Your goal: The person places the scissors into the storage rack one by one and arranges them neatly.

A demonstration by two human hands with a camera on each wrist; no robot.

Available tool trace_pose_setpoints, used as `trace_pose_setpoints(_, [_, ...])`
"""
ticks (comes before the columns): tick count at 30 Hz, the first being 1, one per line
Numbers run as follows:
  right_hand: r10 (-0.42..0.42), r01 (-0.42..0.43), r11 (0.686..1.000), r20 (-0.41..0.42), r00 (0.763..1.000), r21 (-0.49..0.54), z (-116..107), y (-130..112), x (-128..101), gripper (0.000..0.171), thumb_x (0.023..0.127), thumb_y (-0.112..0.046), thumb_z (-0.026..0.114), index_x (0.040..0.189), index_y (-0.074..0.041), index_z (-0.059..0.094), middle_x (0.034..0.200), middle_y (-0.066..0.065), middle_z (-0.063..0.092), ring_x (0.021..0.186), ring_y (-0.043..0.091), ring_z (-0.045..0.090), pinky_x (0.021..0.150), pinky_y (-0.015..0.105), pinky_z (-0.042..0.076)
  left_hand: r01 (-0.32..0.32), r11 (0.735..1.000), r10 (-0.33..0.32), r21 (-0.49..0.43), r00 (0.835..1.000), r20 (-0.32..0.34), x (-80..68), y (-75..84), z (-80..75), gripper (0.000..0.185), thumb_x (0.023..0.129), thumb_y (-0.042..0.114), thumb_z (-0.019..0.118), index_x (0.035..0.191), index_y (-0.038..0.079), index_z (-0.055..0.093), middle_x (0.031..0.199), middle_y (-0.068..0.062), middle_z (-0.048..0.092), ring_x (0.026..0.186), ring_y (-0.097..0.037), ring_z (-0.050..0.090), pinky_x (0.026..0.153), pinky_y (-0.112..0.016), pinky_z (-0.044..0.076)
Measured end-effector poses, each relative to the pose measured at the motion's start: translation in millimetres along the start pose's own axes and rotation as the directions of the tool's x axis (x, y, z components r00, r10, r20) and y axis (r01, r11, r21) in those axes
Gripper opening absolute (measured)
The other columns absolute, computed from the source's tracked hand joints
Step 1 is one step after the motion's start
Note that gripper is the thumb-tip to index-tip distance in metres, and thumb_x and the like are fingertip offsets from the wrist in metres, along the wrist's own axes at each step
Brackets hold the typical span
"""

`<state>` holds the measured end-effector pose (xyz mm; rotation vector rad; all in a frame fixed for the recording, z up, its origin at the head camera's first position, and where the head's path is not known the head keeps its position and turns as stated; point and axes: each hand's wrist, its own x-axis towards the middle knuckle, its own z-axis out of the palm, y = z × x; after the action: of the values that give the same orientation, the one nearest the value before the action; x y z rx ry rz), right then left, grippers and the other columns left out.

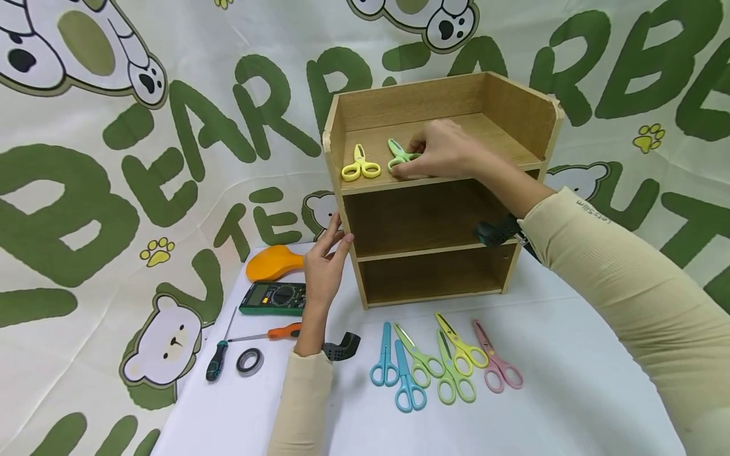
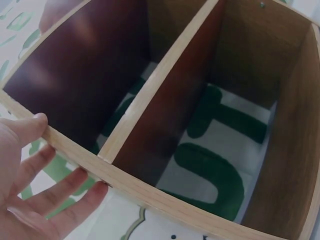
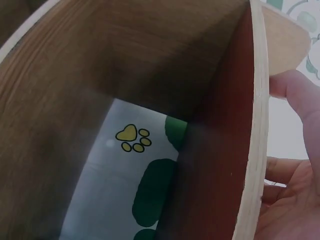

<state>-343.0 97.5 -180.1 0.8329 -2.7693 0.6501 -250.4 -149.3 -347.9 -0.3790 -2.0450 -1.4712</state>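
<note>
On the top level of a wooden shelf unit (image 1: pixel 439 185), my right hand (image 1: pixel 441 149) pinches green scissors (image 1: pixel 397 154) near their handles. Yellow scissors (image 1: pixel 360 164) lie just left of them, blades toward the back. In the right wrist view, thumb and curled fingers of the right hand (image 3: pixel 295 200) show beyond the board's edge, which hides the scissors. My left hand (image 1: pixel 324 266) rests against the unit's left side. Seen from the left wrist, its thumb touches the front edge of the side panel (image 2: pixel 150 190), and the other fingers stretch along the outside.
Before the unit lie blue scissors (image 1: pixel 385 358), green scissors (image 1: pixel 453 373), yellow scissors (image 1: pixel 463 351) and pink scissors (image 1: pixel 497 361). At left are an orange rounded object (image 1: pixel 274 263), a multimeter (image 1: pixel 270 297), two screwdrivers (image 1: pixel 217 361) and a tape roll (image 1: pixel 249 361). A printed cloth (image 1: pixel 228 177) hangs behind.
</note>
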Motion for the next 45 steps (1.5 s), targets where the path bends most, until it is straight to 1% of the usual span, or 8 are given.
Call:
trace_pose_setpoints(12, [-0.014, 0.014, 1.000, 0.034, 0.999, -0.009, 3, 1, 4, 0.049, 0.088, -0.053, 0.071, 0.099, -0.006, 0.072, 0.083, 0.007, 0.057, 0.077, 0.021, 0.045, 0.063, 0.032, 0.030, 0.004, 1.000, -0.004, -0.008, 1.000, 0.001, 1.4, 0.4, 0.6, 0.051, 0.098, 0.010, 0.065, 0.147, 0.006, 0.049, 0.146, -0.008, 0.052, 0.121, -0.031, 0.061, 0.092, -0.050, 0.055])
trace_pose_setpoints(17, [-0.034, 0.035, 0.999, 0.018, 0.999, -0.034, 0, 3, -8, 0.053, 0.089, -0.050, 0.071, 0.114, -0.003, 0.069, 0.101, 0.012, 0.057, 0.092, 0.025, 0.050, 0.074, 0.037, 0.037, 0.002, 1.000, -0.002, 0.006, 1.000, -0.010, 5.4, -23.3, 4.1, 0.052, 0.099, 0.014, 0.065, 0.148, 0.012, 0.049, 0.146, -0.005, 0.053, 0.121, -0.029, 0.062, 0.092, -0.046, 0.056])
trace_pose_setpoints(20, [-0.046, 0.045, 0.999, -0.034, 0.998, -0.027, -4, 4, -25, 0.055, 0.090, -0.046, 0.072, 0.122, -0.001, 0.066, 0.113, 0.014, 0.056, 0.105, 0.029, 0.052, 0.085, 0.043, 0.042, 0.000, 1.000, 0.000, 0.008, 1.000, -0.011, 7.2, -36.6, 5.6, 0.053, 0.098, 0.017, 0.066, 0.148, 0.017, 0.049, 0.146, 0.000, 0.053, 0.121, -0.026, 0.062, 0.091, -0.043, 0.056])
trace_pose_setpoints(25, [-0.135, 0.137, 0.991, -0.148, 0.980, 0.001, -6, 8, -61, 0.043, 0.092, -0.031, 0.075, 0.121, -0.001, 0.067, 0.112, 0.014, 0.059, 0.105, 0.029, 0.055, 0.088, 0.046, 0.046, -0.022, 1.000, 0.022, 0.000, 1.000, -0.012, 7.1, -41.1, 4.7, 0.053, 0.098, 0.027, 0.067, 0.148, 0.026, 0.050, 0.144, 0.008, 0.055, 0.119, -0.020, 0.063, 0.089, -0.041, 0.057])
trace_pose_setpoints(30, [-0.257, 0.263, 0.965, -0.223, 0.940, -0.004, 7, 17, -100, 0.034, 0.087, -0.018, 0.080, 0.115, -0.001, 0.070, 0.109, 0.011, 0.063, 0.100, 0.025, 0.058, 0.084, 0.045, 0.049, -0.026, 1.000, 0.026, 0.001, 1.000, -0.011, 6.2, -39.8, 3.7, 0.053, 0.098, 0.030, 0.067, 0.148, 0.027, 0.050, 0.143, 0.010, 0.055, 0.119, -0.018, 0.062, 0.089, -0.042, 0.057])
trace_pose_setpoints(36, [-0.329, 0.337, 0.942, -0.231, 0.916, -0.006, 33, 32, -142, 0.033, 0.081, -0.010, 0.084, 0.111, -0.006, 0.072, 0.107, 0.003, 0.065, 0.093, 0.017, 0.059, 0.072, 0.031, 0.050, -0.016, 1.000, 0.016, 0.015, 1.000, -0.009, 4.9, -38.5, 3.0, 0.053, 0.098, 0.032, 0.066, 0.148, 0.028, 0.049, 0.144, 0.011, 0.054, 0.119, -0.017, 0.062, 0.089, -0.039, 0.057])
trace_pose_setpoints(39, [-0.315, 0.324, 0.946, -0.217, 0.924, 0.008, 48, 42, -160, 0.032, 0.080, -0.010, 0.085, 0.110, -0.008, 0.073, 0.108, 0.002, 0.065, 0.092, 0.016, 0.060, 0.074, 0.031, 0.047, -0.015, 1.000, 0.015, 0.016, 1.000, -0.007, 4.8, -38.7, 3.2, 0.053, 0.098, 0.031, 0.066, 0.148, 0.028, 0.049, 0.144, 0.011, 0.053, 0.119, -0.017, 0.062, 0.089, -0.038, 0.057])
trace_pose_setpoints(45, [-0.180, 0.183, 0.983, -0.135, 0.974, 0.012, 81, 59, -194, 0.032, 0.082, -0.020, 0.084, 0.110, -0.009, 0.073, 0.109, 0.000, 0.066, 0.099, 0.018, 0.060, 0.084, 0.041, 0.037, -0.015, 1.000, 0.015, 0.009, 1.000, -0.006, 6.4, -39.5, 3.5, 0.053, 0.098, 0.031, 0.066, 0.148, 0.030, 0.050, 0.144, 0.013, 0.053, 0.119, -0.016, 0.062, 0.089, -0.037, 0.058])
